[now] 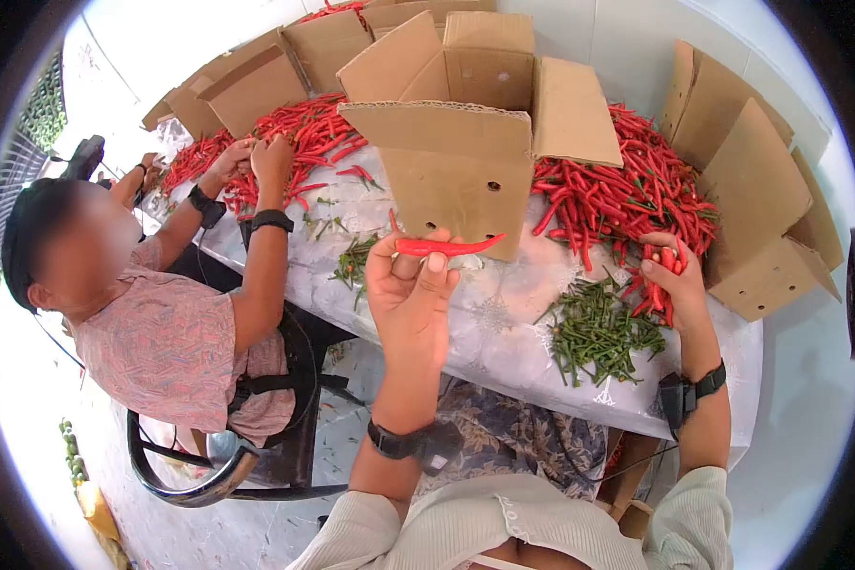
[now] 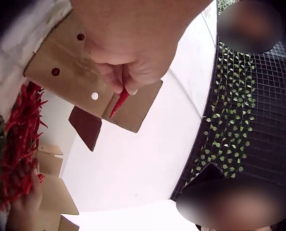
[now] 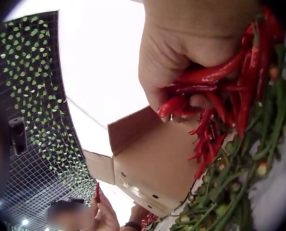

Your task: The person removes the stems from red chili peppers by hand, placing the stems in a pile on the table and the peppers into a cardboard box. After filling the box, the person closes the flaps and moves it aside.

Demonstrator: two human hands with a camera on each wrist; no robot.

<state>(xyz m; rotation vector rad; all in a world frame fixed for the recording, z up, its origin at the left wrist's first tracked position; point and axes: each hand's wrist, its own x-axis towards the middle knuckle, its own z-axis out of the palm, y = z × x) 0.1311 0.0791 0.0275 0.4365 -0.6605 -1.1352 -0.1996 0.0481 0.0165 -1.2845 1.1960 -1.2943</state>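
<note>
My left hand is raised in front of the middle cardboard box and pinches one red chili that lies sideways across its fingertips; in the left wrist view the same chili points down from the left hand. My right hand grips a bunch of red chilies at the near edge of the big red chili heap. The right wrist view shows the right hand curled round several chilies.
A pile of green stems lies on the white table cover between my hands. Open cardboard boxes stand right and behind. A seated person at the left works another chili heap with both hands.
</note>
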